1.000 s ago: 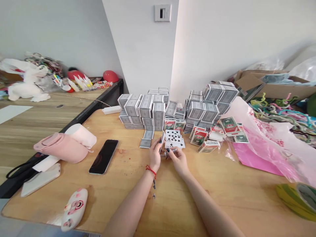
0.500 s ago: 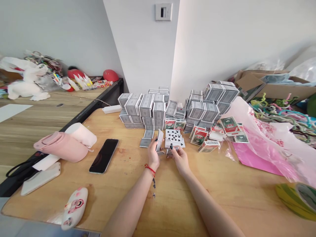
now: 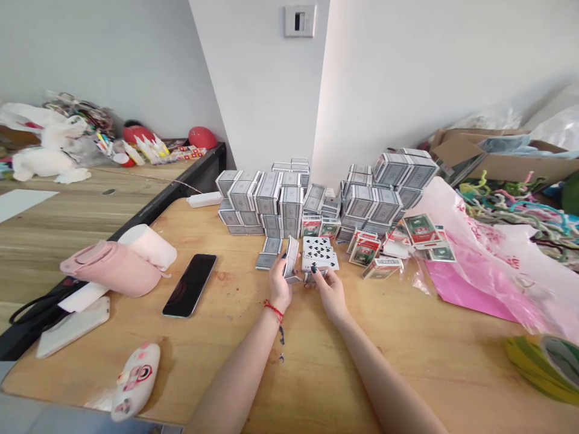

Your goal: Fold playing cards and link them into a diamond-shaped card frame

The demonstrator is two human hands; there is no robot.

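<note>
My left hand point(image 3: 281, 288) is closed around a small deck of playing cards point(image 3: 292, 256), held on edge with a slight tilt. To its right, the fingers of my right hand point(image 3: 332, 294) pinch face-down playing cards point(image 3: 309, 278) low over the table; how many cannot be made out. Directly beyond that hand lie face-up spade cards point(image 3: 319, 247), overlapping each other. Patterned card backs show on the face-down cards point(image 3: 269, 253) left of my left hand.
Banded card blocks stand piled in a left stack point(image 3: 268, 196) and a right stack point(image 3: 373, 202). Red-and-green card boxes point(image 3: 364, 248) lie at right, beside pink plastic point(image 3: 479, 265). A phone point(image 3: 190, 285), pink cup-like item point(image 3: 113, 268), white case point(image 3: 136, 381) and tape roll point(image 3: 543, 366) surround the work area.
The deck in my left hand has tipped slightly to the left. My right hand stays nearly in place at its cards.
</note>
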